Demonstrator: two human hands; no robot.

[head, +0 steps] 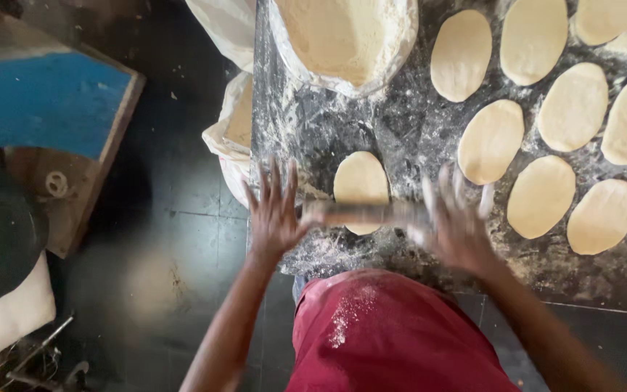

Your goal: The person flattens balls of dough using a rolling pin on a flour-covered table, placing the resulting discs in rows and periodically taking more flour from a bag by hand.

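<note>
Dark stone worktop [400, 131], heavily dusted with white flour, ran from frame centre to the right edge. One oval dough piece [361, 181] lay on it near the front edge, with a wooden rolling pin [364, 214] across its near end, blurred. A bowl of flour [342, 40] sat at the top left of the worktop, lined with white plastic. To the right, rolled-out oval flatbreads [546, 123] lay in rows directly on the surface, close together, mostly not touching, some cut off by the frame. Loose flour streaks covered the bare patches between them. The worktop's left edge dropped to a dark tiled floor [168, 239].
</note>
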